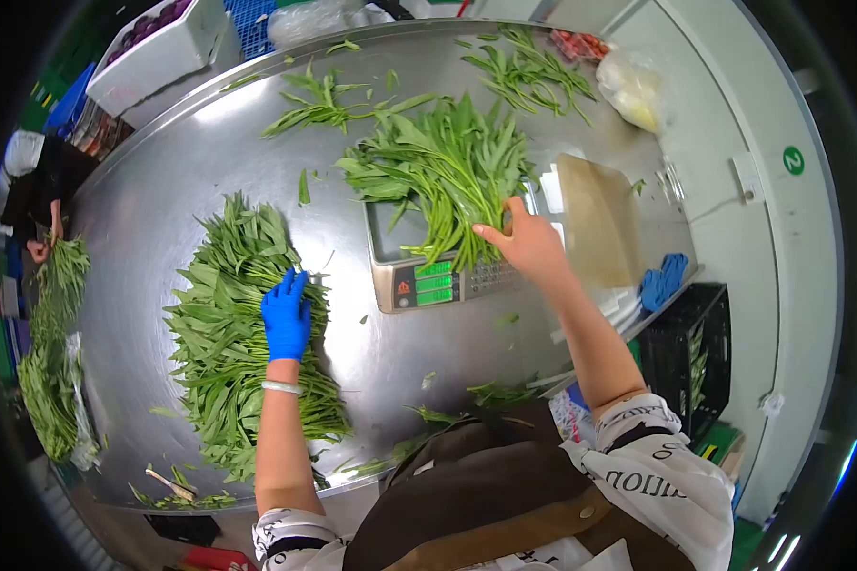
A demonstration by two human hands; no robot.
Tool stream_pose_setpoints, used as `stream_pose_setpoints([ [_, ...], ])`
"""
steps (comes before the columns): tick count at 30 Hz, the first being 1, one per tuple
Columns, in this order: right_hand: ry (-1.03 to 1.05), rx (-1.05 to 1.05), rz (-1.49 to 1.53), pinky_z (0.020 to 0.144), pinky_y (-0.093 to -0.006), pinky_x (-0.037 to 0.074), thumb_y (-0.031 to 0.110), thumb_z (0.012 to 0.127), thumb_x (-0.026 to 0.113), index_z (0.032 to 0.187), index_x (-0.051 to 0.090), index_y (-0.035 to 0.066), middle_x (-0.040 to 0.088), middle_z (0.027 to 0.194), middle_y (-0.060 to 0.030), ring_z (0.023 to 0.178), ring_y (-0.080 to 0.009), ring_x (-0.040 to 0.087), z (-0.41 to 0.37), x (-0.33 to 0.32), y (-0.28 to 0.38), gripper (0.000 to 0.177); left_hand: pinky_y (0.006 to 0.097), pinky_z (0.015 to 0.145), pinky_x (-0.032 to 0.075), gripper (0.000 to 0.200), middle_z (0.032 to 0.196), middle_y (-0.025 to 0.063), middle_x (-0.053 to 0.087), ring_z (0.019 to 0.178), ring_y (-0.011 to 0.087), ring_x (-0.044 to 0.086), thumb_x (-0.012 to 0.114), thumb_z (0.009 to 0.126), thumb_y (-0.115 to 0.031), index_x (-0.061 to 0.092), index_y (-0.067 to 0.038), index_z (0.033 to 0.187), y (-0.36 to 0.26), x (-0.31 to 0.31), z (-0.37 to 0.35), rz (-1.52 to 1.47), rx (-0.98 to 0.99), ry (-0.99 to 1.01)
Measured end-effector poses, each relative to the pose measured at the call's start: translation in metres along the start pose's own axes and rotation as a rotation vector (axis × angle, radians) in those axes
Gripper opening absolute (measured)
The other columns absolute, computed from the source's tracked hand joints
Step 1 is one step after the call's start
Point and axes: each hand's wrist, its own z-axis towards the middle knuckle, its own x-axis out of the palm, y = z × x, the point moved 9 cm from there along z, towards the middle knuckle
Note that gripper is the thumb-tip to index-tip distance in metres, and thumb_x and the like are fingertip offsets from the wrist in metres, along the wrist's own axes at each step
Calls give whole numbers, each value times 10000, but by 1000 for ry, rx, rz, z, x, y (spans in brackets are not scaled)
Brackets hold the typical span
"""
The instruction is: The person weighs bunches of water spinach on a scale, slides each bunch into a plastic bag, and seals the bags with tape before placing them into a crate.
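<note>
My left hand (287, 319), in a blue glove, lies on a large pile of water spinach (224, 333) with its fingers stretched over the leaves and stems. A loose bunch of water spinach (448, 171) rests on a digital scale (386, 285), its leaves hanging past the pan. My bare right hand (527, 238) pinches the stems at the bunch's right side between thumb and fingers; some fingertips are hidden. The scale's green display (435, 284) is lit, but its digits are too small to read.
Loose sprigs (319, 105) lie at the far side. On the right are a tan board (600, 219), a blue glove (664, 281), a filled plastic bag (630, 90) and a black crate (700, 352). At the left, another person's hands (46, 240) hold greens. A knife (171, 483) lies near the front-left edge.
</note>
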Motion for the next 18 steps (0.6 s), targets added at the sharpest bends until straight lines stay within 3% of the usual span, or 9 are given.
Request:
stream_pose_setpoints([
  [2, -128, -100, -36, 639, -434, 497, 514, 803, 641, 1070, 532, 79, 658, 765, -113, 725, -309, 651, -6, -8, 19, 522, 402, 925, 418, 478, 1241, 141, 572, 1051, 311, 558, 632, 787, -35, 566, -136, 1250, 1, -43, 12, -87, -51, -86],
  [3, -154, -107, -91, 630, -436, 495, 482, 812, 641, 1065, 535, 75, 655, 750, -105, 711, -309, 649, -33, -54, -35, 491, 404, 916, 417, 452, 1215, 143, 583, 1033, 311, 561, 619, 794, -37, 572, -124, 1235, -76, -25, -6, -221, -31, -154],
  [5, -183, -135, 26, 614, -440, 492, 418, 830, 643, 1054, 541, 67, 651, 718, -89, 682, -308, 643, -46, -47, -56, 429, 407, 896, 416, 401, 1162, 145, 605, 997, 312, 569, 592, 809, -42, 584, -100, 1207, -99, -46, -24, -266, 36, -252],
  [8, -6, -138, -132, 649, -427, 501, 351, 835, 648, 1035, 545, 61, 652, 789, -93, 738, -320, 637, -69, 3, -97, 367, 393, 874, 475, 352, 1057, 158, 653, 958, 328, 618, 581, 798, -40, 616, -51, 1148, -151, 4, -56, -682, 129, 40],
  [10, -11, -161, -209, 699, -426, 505, 329, 832, 645, 1043, 534, 53, 639, 899, -113, 845, -327, 620, -84, 26, -130, 365, 418, 892, 461, 399, 1128, 151, 621, 1009, 339, 585, 626, 782, -78, 600, -84, 1181, -198, 51, -98, -757, 183, 193],
  [11, -12, -172, -248, 724, -426, 507, 319, 831, 644, 1047, 529, 49, 633, 954, -122, 898, -331, 612, -88, 36, -145, 364, 429, 913, 441, 462, 1200, 146, 573, 1066, 348, 549, 650, 780, -129, 564, -113, 1233, -223, 62, -116, -703, 290, 225],
  [13, -46, -110, -237, 774, -430, 503, 294, 821, 646, 1084, 509, 36, 583, 1074, -148, 997, -339, 570, -91, 47, -176, 393, 438, 958, 393, 562, 1271, 137, 514, 1136, 355, 491, 690, 766, -238, 517, -138, 1292, -253, 74, -145, -657, 293, 370],
  [18, 33, 22, -347, 821, -444, 500, 262, 796, 657, 1213, 452, 19, 507, 1210, -179, 1074, -342, 532, -80, 76, -235, 524, 415, 888, 443, 449, 1191, 119, 582, 1056, 327, 543, 705, 759, -252, 603, -129, 1179, -268, 101, -195, -541, 381, 445],
])
